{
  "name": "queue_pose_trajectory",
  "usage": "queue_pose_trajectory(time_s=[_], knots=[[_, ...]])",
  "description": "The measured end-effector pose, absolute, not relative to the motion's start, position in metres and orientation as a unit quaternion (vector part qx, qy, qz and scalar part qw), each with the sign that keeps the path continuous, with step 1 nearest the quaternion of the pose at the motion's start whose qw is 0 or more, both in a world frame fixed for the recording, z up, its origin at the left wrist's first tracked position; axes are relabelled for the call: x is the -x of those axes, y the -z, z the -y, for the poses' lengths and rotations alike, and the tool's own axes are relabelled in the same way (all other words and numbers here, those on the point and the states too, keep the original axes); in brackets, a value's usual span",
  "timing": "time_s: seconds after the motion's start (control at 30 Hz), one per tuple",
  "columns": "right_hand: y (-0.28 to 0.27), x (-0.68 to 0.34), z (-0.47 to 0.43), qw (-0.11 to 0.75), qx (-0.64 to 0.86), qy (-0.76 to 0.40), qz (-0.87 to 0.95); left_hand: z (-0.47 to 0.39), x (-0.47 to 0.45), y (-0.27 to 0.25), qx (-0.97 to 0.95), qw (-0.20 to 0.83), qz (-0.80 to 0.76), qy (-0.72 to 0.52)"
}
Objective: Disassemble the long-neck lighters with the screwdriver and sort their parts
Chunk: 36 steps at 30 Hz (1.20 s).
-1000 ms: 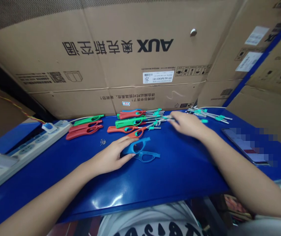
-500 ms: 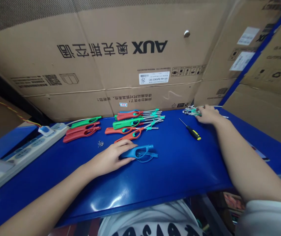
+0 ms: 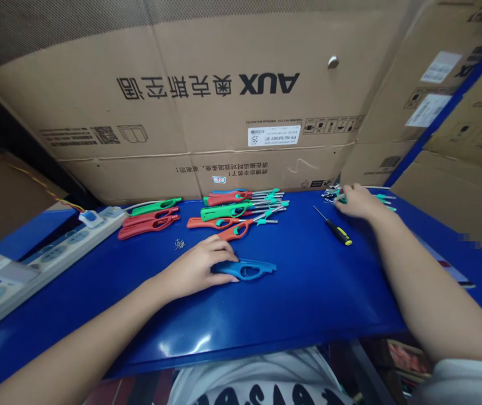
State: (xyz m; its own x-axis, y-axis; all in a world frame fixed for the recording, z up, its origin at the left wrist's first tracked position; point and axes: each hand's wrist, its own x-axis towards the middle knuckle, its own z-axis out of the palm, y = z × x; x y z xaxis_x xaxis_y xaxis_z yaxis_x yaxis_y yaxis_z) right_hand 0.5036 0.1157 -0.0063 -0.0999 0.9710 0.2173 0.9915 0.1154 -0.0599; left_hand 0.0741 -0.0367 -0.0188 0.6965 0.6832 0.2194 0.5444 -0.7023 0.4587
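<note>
My left hand (image 3: 201,265) is closed around the rear end of a blue lighter casing (image 3: 251,270), held low over the blue table with its looped end pointing right. At the back right, my right hand (image 3: 361,201) reaches into a pile of lighter inner parts (image 3: 331,193), with metal rods and green pieces showing on both sides of it. Its fingers curl down into the pile, and what they grip is hidden. A screwdriver (image 3: 337,229) with a black and yellow handle lies just in front of that hand.
Several lighters with metal rods (image 3: 232,211) lie in the middle. Red casings (image 3: 148,225) and a green casing (image 3: 156,207) sit left, near small screws (image 3: 179,244). A power strip (image 3: 55,259) runs along the left. Cardboard (image 3: 207,124) walls the back.
The blue casing has turned in my left hand, its two halves now lying closer together. My right hand stays at the pile, where more rods show beside it. The view has shifted slightly.
</note>
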Motion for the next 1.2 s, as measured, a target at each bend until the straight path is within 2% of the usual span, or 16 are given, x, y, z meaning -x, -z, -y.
queue_pose_trajectory(time_s=[0.1, 0.2, 0.27, 0.43, 0.67, 0.87, 0.97, 1.1, 1.2], knots=[[0.003, -0.464, -0.105, 0.104, 0.607, 0.059, 0.786, 0.038, -0.078, 0.022, -0.895, 0.187, -0.353, -0.197], [0.008, -0.417, -0.089, 0.156, 0.438, 0.044, 0.884, 0.04, -0.078, 0.019, -0.886, 0.204, -0.371, -0.19], [0.015, -0.391, -0.078, 0.139, 0.386, 0.065, 0.909, 0.041, -0.076, 0.014, -0.884, 0.209, -0.381, -0.175], [0.03, -0.367, -0.069, 0.082, 0.38, 0.114, 0.914, 0.04, -0.069, 0.01, -0.892, 0.195, -0.385, -0.135], [0.029, -0.371, -0.075, 0.132, 0.384, 0.103, 0.908, 0.042, -0.073, 0.016, -0.927, 0.074, -0.351, -0.11], [0.015, -0.377, -0.07, 0.143, 0.373, 0.063, 0.915, 0.044, -0.078, 0.016, -0.925, 0.096, -0.335, -0.148], [0.003, -0.382, -0.063, 0.105, 0.389, 0.004, 0.915, 0.043, -0.078, 0.019, -0.921, 0.111, -0.336, -0.163], [-0.012, -0.391, -0.051, 0.012, 0.395, -0.115, 0.912, 0.041, -0.077, 0.023, -0.916, 0.12, -0.349, -0.159], [-0.019, -0.398, -0.046, -0.05, 0.38, -0.155, 0.91, 0.042, -0.076, 0.02, -0.911, 0.12, -0.366, -0.147]])
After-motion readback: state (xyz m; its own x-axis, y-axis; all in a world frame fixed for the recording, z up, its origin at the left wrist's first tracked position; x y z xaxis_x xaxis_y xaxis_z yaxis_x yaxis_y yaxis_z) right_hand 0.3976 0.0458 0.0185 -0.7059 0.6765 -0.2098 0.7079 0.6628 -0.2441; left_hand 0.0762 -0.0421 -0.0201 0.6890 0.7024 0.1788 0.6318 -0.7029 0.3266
